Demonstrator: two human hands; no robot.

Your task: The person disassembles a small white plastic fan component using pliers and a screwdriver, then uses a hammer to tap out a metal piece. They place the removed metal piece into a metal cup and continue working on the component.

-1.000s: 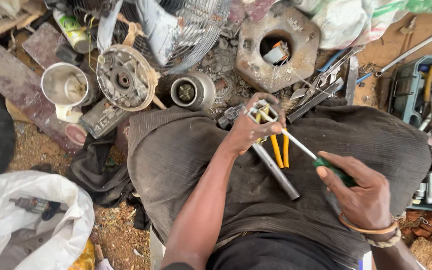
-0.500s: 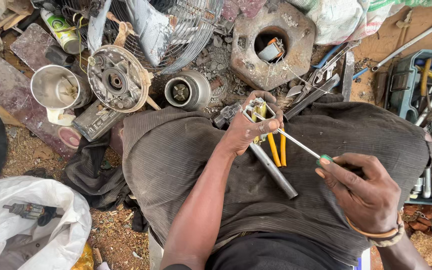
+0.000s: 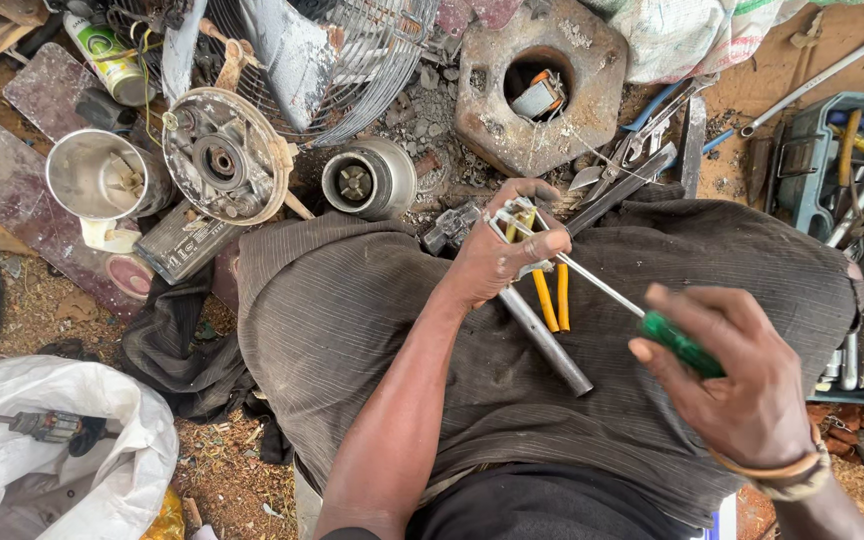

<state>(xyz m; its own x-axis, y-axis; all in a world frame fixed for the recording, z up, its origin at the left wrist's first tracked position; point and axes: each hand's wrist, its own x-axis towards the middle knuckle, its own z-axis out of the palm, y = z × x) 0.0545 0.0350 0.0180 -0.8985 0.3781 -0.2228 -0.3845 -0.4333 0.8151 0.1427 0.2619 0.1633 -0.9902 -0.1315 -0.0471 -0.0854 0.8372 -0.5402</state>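
A small white and yellow part point(image 3: 518, 222) is gripped in the left hand point(image 3: 497, 255) above the lap; the fingers are closed round it; a green-handled screwdriver point(image 3: 652, 320) is clasped in the right hand point(image 3: 737, 385), its tip set against the part; yellow-handled pliers point(image 3: 552, 298) and a grey metal rod point(image 3: 547, 342) are laid on the dark cloth point(image 3: 352, 330) over the knees; a round motor housing point(image 3: 224, 158), a fan grille point(image 3: 352, 60) and a metal cup point(image 3: 97, 175) are seen on the ground beyond.

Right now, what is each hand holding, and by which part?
The left hand grips a small white-framed part around its body. The right hand holds a screwdriver by its green handle, tip at the part.
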